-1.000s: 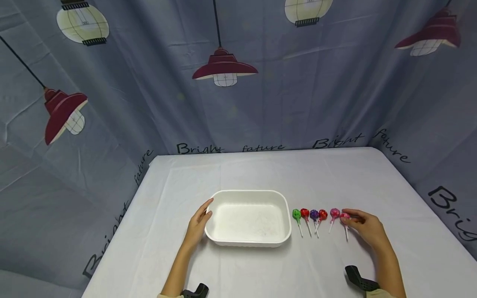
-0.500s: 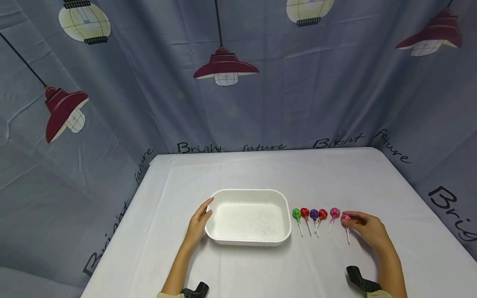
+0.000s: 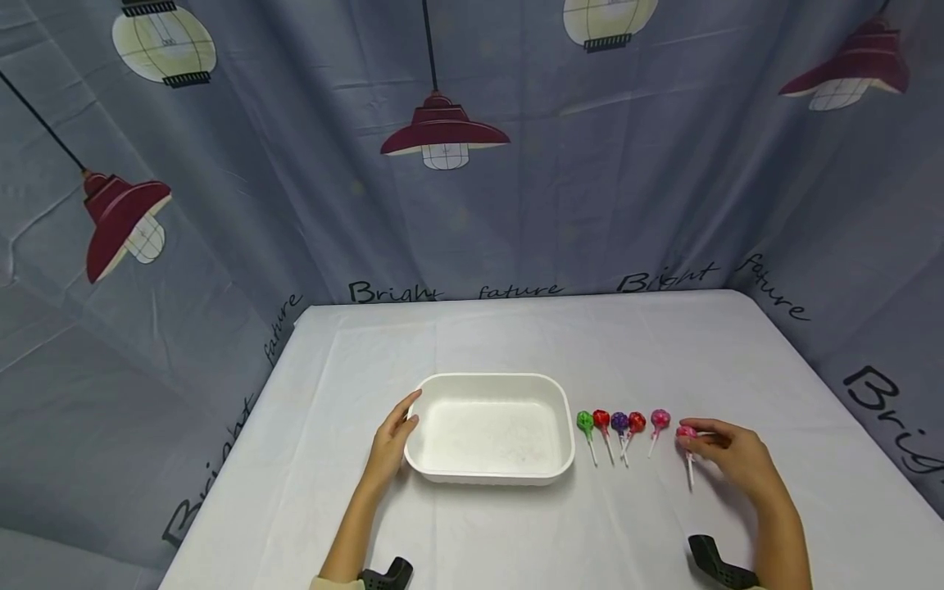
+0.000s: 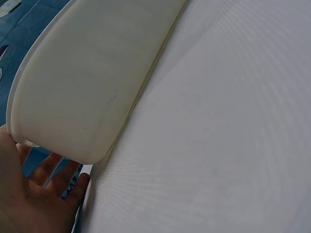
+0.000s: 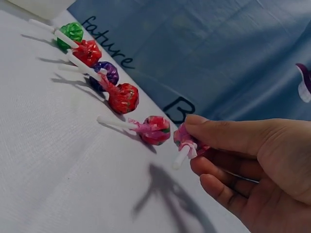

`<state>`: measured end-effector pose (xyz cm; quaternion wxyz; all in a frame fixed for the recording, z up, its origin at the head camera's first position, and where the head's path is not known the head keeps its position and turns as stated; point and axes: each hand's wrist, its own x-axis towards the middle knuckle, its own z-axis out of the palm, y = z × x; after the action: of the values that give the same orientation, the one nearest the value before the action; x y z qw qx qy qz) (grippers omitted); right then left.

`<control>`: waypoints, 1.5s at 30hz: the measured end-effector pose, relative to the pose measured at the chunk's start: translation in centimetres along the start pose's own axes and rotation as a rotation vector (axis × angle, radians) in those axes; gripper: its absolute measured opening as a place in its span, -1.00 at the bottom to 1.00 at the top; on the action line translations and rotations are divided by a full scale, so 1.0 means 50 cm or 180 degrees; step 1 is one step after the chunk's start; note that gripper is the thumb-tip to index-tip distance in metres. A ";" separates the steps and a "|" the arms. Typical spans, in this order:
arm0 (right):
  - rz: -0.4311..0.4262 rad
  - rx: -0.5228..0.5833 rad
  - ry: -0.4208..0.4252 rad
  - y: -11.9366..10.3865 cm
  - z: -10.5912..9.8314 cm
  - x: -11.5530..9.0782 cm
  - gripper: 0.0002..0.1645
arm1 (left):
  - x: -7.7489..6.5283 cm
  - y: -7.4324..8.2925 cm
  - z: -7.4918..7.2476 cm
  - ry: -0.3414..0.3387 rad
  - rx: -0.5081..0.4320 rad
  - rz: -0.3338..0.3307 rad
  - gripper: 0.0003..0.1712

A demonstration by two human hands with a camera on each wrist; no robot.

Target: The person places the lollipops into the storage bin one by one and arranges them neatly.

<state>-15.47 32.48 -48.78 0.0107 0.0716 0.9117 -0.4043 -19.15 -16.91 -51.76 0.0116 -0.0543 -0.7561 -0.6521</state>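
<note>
On the right of the head view my right hand [image 3: 733, 459] pinches a pink lollipop [image 3: 689, 433] by its wrapped candy head, the white stick pointing down toward me. The right wrist view shows the held pink lollipop [image 5: 185, 140] between thumb and fingers, with its shadow on the cloth. My left hand [image 3: 391, 442] touches the left end of a white rectangular tray [image 3: 490, 478], fingers extended and spread, tips at the rim. From the left wrist the hand [image 4: 39, 199] lies against the end wall of the tray [image 4: 92, 87]. Inside, the tray holds nothing.
Right of the tray lie a green lollipop [image 3: 585, 422], a red lollipop [image 3: 601, 419], a purple lollipop [image 3: 619, 423], another red lollipop [image 3: 637, 422] and a pink lollipop [image 3: 660, 419] in a row. A white cloth [image 3: 516, 336] covers the table; a printed blue-grey curtain [image 3: 310, 164] surrounds it.
My right hand has shifted slightly right and toward me with the pink lollipop, widening the gap to the other pink one. The left hand and tray hold their place.
</note>
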 end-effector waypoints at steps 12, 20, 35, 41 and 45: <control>-0.0396 0.0212 0.0126 -0.032 0.007 -0.007 -0.41 | -0.002 0.005 -0.005 -0.0084 -0.0037 -0.0011 -0.53; -0.0516 0.0231 0.0176 -0.087 0.011 0.010 -0.46 | -0.010 0.031 -0.002 -0.0110 0.0068 0.0066 -0.52; -0.0857 0.0383 0.0063 -0.188 0.021 0.044 -0.46 | -0.018 0.064 0.001 -0.0120 0.0078 -0.0043 -0.51; -0.1149 0.0561 0.0081 -0.211 0.036 0.063 -0.54 | -0.012 0.049 -0.001 -0.0107 0.0024 -0.0015 -0.52; -0.1289 0.0612 0.0063 -0.230 0.047 0.079 -0.56 | -0.002 0.016 -0.005 -0.0046 0.0012 -0.0012 -0.53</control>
<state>-21.09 23.60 -42.18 -0.0865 -0.1083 0.8649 -0.4825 -18.99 -17.05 -50.94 0.0050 -0.0575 -0.7575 -0.6503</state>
